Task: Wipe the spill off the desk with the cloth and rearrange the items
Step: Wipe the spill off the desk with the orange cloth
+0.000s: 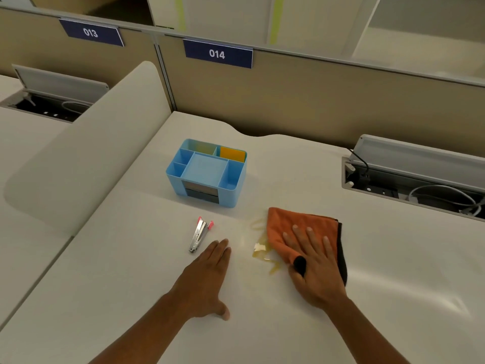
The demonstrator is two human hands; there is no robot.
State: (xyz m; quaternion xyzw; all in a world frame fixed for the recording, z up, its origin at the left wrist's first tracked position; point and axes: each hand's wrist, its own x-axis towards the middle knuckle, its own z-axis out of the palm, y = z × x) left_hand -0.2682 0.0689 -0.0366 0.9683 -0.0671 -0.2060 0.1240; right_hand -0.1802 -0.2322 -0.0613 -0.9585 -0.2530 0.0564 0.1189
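Note:
An orange cloth (291, 227) with a dark underside lies on the white desk (262, 311). My right hand (313, 264) presses flat on it, fingers spread, thumb tip dark. A yellowish spill (262, 252) streaks the desk just left of the cloth, its right part under the cloth's edge. My left hand (208, 277) rests flat on the desk, holding nothing, left of the spill. A silver stapler (199, 234) with pink ends lies just beyond my left fingertips. A light blue desk organiser (207, 172) stands farther back, a yellow pad in its rear compartment.
A beige partition (301, 101) with a "014" sign closes the back. An open cable tray (414, 179) with wires sits at the right rear. A rounded white divider (91, 158) stands on the left, with another desk beyond it.

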